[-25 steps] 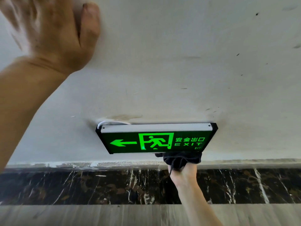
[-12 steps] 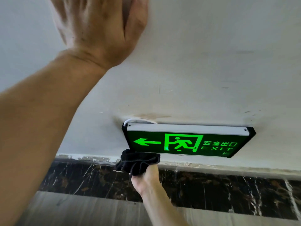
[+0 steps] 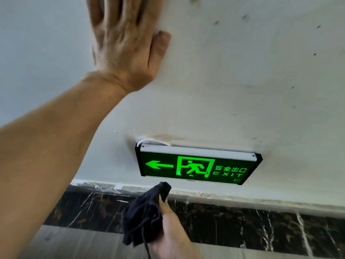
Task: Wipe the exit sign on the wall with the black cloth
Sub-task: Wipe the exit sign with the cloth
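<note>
Right hand (image 3: pixel 169 228): fingers curled tight around one bunched black cloth (image 3: pixel 144 216), thumb (image 3: pixel 164 204) lying along its right side. Cloth sticks up past the thumb tip, a loose thread hangs off its bottom edge. The cloth's top sits just below the sign's lower left corner, not touching it.

Left hand (image 3: pixel 123 43): flat on the wall (image 3: pixel 242 71), palm down, fingers extended and close together, thumb (image 3: pixel 159 47) splayed out to the right. Fingertips run out past the top edge of the view, so can't tell how they end. Forearm comes in from the lower left.

One exit sign (image 3: pixel 197 165): mounted low on the wall, well below the left hand and to its right, just above the wall's bottom edge. Black frame, silver strip along the top, lit green face. On the face: one left arrow, one running-man door pictogram, one line of Chinese characters over "EXIT". One white cable (image 3: pixel 147 141) loops out at its top left corner.

Wall is off-white, several small dark specks toward the upper right, one brownish stain just above the cable. One dark marble skirting band (image 3: pixel 261 227) with white veins runs under the wall's bottom edge, chipped paint along the joint. Grey floor (image 3: pixel 84 245) beyond it.
</note>
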`<state>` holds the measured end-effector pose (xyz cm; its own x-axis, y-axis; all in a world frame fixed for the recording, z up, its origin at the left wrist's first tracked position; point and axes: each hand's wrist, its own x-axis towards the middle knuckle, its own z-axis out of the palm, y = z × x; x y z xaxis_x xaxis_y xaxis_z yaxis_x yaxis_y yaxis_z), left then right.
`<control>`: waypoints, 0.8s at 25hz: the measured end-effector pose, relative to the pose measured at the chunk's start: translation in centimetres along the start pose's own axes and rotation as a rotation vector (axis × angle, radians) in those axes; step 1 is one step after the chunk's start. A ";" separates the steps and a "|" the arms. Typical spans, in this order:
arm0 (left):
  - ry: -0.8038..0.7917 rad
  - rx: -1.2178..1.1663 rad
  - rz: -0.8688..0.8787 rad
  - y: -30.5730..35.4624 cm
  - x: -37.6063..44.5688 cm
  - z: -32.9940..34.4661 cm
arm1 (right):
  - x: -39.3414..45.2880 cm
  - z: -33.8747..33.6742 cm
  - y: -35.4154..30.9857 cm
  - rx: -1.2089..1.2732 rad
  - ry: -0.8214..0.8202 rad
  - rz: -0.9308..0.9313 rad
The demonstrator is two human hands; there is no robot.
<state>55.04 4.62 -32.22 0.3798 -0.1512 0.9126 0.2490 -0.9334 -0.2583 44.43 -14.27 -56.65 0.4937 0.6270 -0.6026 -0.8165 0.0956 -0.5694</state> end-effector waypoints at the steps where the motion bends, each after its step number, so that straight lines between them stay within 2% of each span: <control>1: -0.041 0.004 -0.005 0.0 -0.2 -0.2 | -1.0 -0.4 -0.3 -0.065 0.009 -0.068; 6: -0.221 -0.095 0.031 -0.1 0.4 -2.9 | -7.4 -2.4 -6.4 -0.761 0.219 -0.426; 9: -0.264 -0.270 -0.046 1.8 -1.2 -5.4 | -10.7 -2.5 -9.4 -0.928 0.266 -0.566; 11: -0.382 -0.530 -0.243 4.6 -4.7 -7.5 | -12.3 -2.4 -10.8 -0.970 0.274 -0.646; 15: -0.856 -1.354 -0.917 9.8 -11.7 -11.9 | -14.1 -1.3 -12.6 -0.909 0.219 -0.742; 17: -0.920 -1.620 -1.108 11.0 -13.9 -12.6 | -14.2 -0.9 -12.8 -0.886 0.217 -0.758; 20: -0.884 -1.735 -1.274 11.9 -15.4 -13.3 | -13.7 -0.6 -12.4 -0.967 0.303 -0.837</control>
<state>40.29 -8.51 -45.18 0.9747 0.2015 -0.0967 0.0515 0.2185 0.9745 47.99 -24.51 -41.72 0.8932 0.4391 0.0970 0.2477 -0.3002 -0.9211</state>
